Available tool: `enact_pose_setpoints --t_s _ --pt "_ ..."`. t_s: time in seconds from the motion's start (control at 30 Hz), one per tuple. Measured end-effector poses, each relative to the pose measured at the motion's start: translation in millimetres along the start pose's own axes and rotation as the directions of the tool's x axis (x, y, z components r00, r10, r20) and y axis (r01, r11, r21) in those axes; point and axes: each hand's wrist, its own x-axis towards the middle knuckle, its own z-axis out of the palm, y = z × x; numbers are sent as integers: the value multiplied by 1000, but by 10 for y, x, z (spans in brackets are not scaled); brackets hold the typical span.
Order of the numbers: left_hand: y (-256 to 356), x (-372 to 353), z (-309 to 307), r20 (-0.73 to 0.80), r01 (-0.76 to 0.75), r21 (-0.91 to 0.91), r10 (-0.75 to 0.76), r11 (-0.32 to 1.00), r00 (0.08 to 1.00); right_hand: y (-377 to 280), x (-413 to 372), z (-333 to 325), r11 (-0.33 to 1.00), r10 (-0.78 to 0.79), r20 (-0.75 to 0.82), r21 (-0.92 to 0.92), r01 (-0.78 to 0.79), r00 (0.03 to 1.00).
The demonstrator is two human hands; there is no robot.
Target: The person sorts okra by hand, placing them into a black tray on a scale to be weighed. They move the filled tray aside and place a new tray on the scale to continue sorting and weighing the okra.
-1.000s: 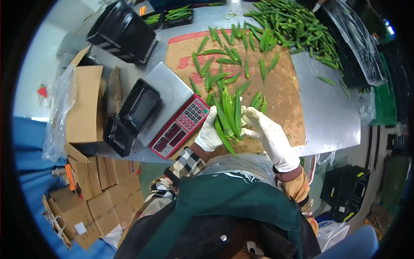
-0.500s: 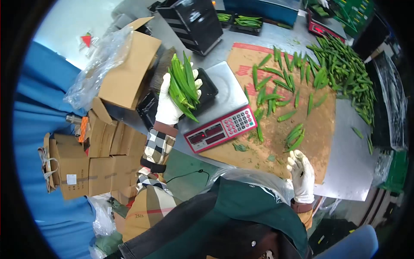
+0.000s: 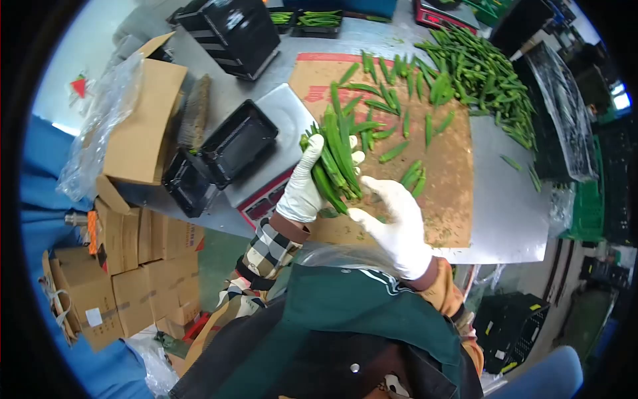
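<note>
My left hand (image 3: 302,193), in a white glove, is closed around a bunch of green okra pods (image 3: 339,156) above the near left part of a cardboard sheet (image 3: 448,193). My right hand (image 3: 400,229), also gloved, is at the lower end of the bunch with thumb and forefinger apart; whether a fingertip touches a pod is hard to tell. Beneath and left of my left hand, a red-edged weighing scale (image 3: 282,103) is partly covered. An open black plastic tray with its lid (image 3: 240,143) lies at the scale's left side. Loose okra pods (image 3: 393,151) are scattered on the cardboard.
A large okra heap (image 3: 488,83) lies at the back right, beside a plastic-wrapped black crate (image 3: 561,113). Filled trays (image 3: 319,21) and a black stacked container (image 3: 229,36) stand at the back. An open carton (image 3: 143,120) is on the left, with more boxes (image 3: 156,286) below.
My left hand has carried the okra bunch rightward from over the black tray to above the cardboard. My right hand has moved left to meet it. The view has shifted right.
</note>
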Motion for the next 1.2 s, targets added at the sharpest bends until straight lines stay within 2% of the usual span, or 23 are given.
enact_pose_setpoints --t_s 0.03,0.1,0.17,0.2,0.23,0.27,0.33,0.37,0.4,0.43,0.5,0.57,0.63,0.67,0.7,0.8,0.83,0.87,0.9,1.03,1.1,1.17,1.2 --pt "-97 -17 137 48 13 -60 -10 998 999 41 -29 27 998 -25 -18 -60 24 1000" --pt "-288 5 194 62 47 -67 -43 997 997 148 -134 -4 998 32 -15 -46 -33 999" --pt "-372 17 162 51 95 -120 -90 988 995 107 -248 -241 915 291 40 280 -290 956" --pt "-426 37 110 7 104 -160 -104 982 995 154 -355 -400 928 267 8 268 -259 964" --pt "-444 54 69 -36 110 -195 -119 975 992 231 -551 -561 866 399 -8 334 -373 917" --pt "-375 45 49 53 134 -25 -133 991 990 278 -752 -791 765 548 2 404 -502 837" --pt "-329 70 0 106 130 -69 -122 989 987 567 -1292 -1322 721 640 -5 350 -598 768" --pt "-323 74 -19 132 132 -92 -119 987 984 680 -1598 -1604 618 742 22 364 -697 670" --pt "-313 64 -10 92 136 -130 -124 982 988 868 -1966 -1873 581 793 9 292 -760 609" --pt "-319 89 -16 141 147 -175 -123 974 982 971 -2279 -2072 534 825 19 296 -792 564" --pt "-336 123 3 173 132 -181 -101 975 980 1051 -2715 -2245 482 873 -54 -56 -874 485" --pt "-338 148 11 159 134 -165 -108 977 981 1263 -3016 -2280 556 688 -132 -537 -635 714" --pt "-329 149 34 139 135 -182 -110 974 984 1086 -2456 -1991 612 758 -87 -250 -750 647" --pt "-336 161 14 161 133 -197 -102 971 982 1166 -2289 -1788 677 710 -105 -169 -716 696" --pt "-328 130 32 107 112 -174 -95 978 990 1143 -1997 -1514 704 695 -143 -63 -708 704" --pt "-298 75 -32 84 86 -136 -75 987 994 1493 -1359 -806 692 718 -76 -30 -722 692" --pt "-284 37 -32 69 80 -135 -71 988 995 1694 -1176 -594 714 695 -62 -54 -698 716" --pt "-273 3 -34 52 70 -135 -64 988 997 1800 -987 -376 744 631 -141 -170 -647 763" --pt "-265 -31 -43 44 74 -141 -68 987 997 2079 -897 -106 772 571 -239 -167 -613 785" --pt "-232 -193 -80 1 73 -154 -74 985 997 2408 -589 275 695 520 -312 -387 -606 795" --pt "-217 -236 -115 -20 68 -160 -72 985 997 2584 -521 146 652 702 -223 -181 -737 676" --pt "-216 -245 -186 -72 70 -139 -81 988 994 2482 -368 5 692 561 -308 -335 -640 768" --pt "-220 -242 -198 -89 78 -141 -91 987 992 2408 -246 -31 766 411 -276 -412 -493 869"
